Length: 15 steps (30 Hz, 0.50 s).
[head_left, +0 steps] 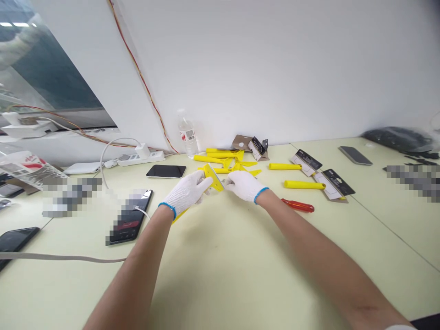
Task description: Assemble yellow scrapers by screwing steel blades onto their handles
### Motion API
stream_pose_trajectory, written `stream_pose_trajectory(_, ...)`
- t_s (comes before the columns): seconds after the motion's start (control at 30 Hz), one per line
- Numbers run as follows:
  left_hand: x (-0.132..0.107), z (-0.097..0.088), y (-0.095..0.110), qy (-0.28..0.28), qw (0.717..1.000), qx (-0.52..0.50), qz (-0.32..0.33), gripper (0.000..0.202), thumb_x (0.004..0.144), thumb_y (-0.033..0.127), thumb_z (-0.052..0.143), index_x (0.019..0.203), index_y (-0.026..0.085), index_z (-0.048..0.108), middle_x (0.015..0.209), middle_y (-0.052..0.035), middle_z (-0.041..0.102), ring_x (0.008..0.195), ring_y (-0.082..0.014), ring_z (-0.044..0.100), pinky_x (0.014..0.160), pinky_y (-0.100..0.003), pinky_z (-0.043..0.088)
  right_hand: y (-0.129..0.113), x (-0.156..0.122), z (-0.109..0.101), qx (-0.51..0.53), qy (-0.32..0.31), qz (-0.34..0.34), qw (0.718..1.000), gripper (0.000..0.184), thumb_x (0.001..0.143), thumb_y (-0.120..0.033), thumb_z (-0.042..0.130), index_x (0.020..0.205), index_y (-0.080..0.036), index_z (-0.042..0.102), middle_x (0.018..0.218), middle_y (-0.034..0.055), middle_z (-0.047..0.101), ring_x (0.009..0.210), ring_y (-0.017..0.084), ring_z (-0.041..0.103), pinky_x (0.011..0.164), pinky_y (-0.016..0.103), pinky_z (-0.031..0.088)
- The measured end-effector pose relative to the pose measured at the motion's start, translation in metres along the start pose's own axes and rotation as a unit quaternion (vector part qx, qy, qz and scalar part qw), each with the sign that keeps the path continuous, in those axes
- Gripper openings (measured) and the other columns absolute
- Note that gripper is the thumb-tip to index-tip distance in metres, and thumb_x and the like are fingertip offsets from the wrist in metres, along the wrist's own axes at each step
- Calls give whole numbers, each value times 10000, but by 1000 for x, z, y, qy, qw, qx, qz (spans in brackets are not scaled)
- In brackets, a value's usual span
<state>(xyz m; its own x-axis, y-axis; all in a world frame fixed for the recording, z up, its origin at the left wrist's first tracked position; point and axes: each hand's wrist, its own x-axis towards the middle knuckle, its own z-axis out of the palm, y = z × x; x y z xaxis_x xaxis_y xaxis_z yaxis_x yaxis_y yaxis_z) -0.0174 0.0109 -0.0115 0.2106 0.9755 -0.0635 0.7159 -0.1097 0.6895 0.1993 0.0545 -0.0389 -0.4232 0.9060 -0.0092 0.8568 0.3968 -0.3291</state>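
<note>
Both my hands wear white knit gloves with blue cuffs. My left hand [185,192] grips a yellow plastic scraper [213,178], whose handle shows below the glove. My right hand [242,185] meets the scraper's head from the right, its fingers partly hiding the far edge. A pile of yellow scraper parts [223,159] lies just beyond my hands. To the right are yellow handles [304,184] and cardboard-backed packaging cards [333,185]. A red-handled screwdriver [297,205] lies nearer my right forearm.
Several smartphones lie on the pale green desk [227,238], one [166,171] close beyond my left hand. A white power strip [140,159] and a plastic water bottle [187,135] stand against the white wall. Blurred patches hide some items at both sides.
</note>
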Motion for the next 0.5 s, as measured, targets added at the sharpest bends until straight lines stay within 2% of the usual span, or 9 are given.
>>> stream_pose_trajectory(0.1,2,4,-1,-5,1000,-1,0,355,988,530,513,923,188,586,714,3,651,562,-125,546,557,-278,406,2,-8,-12,61,73,4,995,189,1001,-260,555,906,-158,683,955,45,716,816,153,597,730,255,393)
stream_pose_trajectory(0.23,3,14,5,-27,999,-25,5,347,976,557,495,912,216,507,875,7,727,577,-124,593,571,-282,459,-4,-12,-15,183,141,-38,972,164,977,-286,616,886,-167,685,928,17,702,830,147,587,767,252,390)
stream_pose_trajectory(0.5,5,29,8,-30,999,22,25,337,970,549,496,891,222,510,841,-1,709,587,-138,584,561,-283,434,-10,-10,-1,133,186,-78,970,161,964,-205,623,809,-167,645,881,19,669,850,157,583,792,274,380)
